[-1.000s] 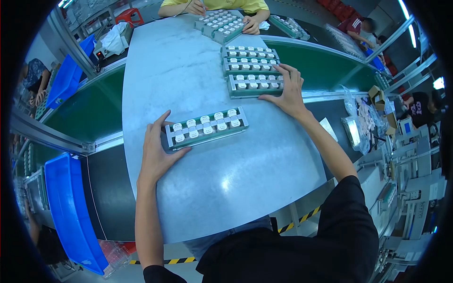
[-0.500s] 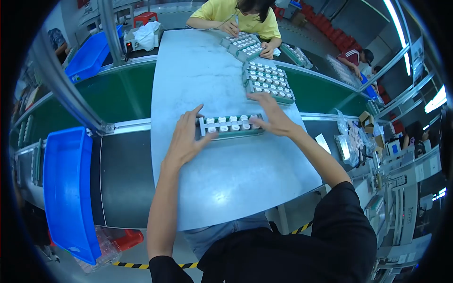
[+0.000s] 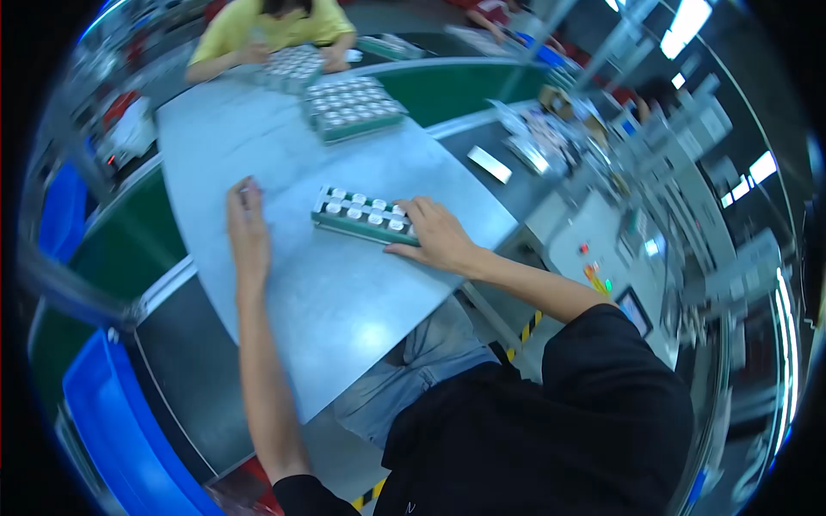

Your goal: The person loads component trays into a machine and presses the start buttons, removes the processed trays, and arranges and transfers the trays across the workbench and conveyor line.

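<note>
A narrow green tray [image 3: 353, 227] with two rows of white round pieces lies slanted on the pale table [image 3: 292, 305]. My right hand [image 3: 439, 236] grips its right end, fingers over the top and thumb at the near side, hiding the last pieces. To the left, apart from the tray, my left hand [image 3: 248, 228] is held edge-on above the table. Its fingers point away from me and look stretched out, somewhat blurred, with nothing visible in them. Farther back sits a block of similar filled trays [image 3: 357, 107].
Across the table a person in a yellow shirt [image 3: 284, 34] handles more filled trays [image 3: 292, 69]. A blue bin [image 3: 129, 430] stands at lower left. On the right are a white flat piece [image 3: 490, 164], plastic bags [image 3: 525, 138] and machines. A green belt [image 3: 465, 90] runs behind.
My view has turned to the right. My left hand has left the tray's left end and is now apart from it. My right hand has closed on the right end, and the tray looks tilted.
</note>
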### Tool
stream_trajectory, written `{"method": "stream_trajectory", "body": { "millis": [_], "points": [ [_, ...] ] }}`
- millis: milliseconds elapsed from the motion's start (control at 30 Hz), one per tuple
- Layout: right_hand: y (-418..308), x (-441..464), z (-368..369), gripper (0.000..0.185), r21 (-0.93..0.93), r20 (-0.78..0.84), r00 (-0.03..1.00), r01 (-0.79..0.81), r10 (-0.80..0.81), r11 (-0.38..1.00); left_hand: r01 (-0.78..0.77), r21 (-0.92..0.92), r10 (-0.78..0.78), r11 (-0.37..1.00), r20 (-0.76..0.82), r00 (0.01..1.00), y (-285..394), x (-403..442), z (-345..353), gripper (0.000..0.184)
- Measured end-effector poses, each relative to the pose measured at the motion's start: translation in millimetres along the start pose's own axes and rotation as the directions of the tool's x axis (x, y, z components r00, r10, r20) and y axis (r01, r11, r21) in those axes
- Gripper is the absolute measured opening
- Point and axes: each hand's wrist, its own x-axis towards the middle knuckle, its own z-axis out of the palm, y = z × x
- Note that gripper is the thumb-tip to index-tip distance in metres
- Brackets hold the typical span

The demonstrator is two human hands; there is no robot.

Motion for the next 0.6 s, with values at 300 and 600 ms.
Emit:
{"method": "stream_trajectory", "body": {
  "millis": [300, 600],
  "points": [
    [5.4, -120.6, -49.1, 0.071, -0.042, -0.070, 0.981, -0.186, 0.183, 0.982, 0.129, 0.086, -0.115, 0.988, -0.148, 0.982, -71.8, 138.6, 32.1, 0.061],
    [32.5, -204.5, -97.7, 0.065, 0.599, 0.514, 0.731, -0.681, 0.449, 0.422, 0.115, -0.001, -0.113, 0.993, -0.186, 0.976, -129.6, 169.5, 74.2, 0.055]
  ]
}}
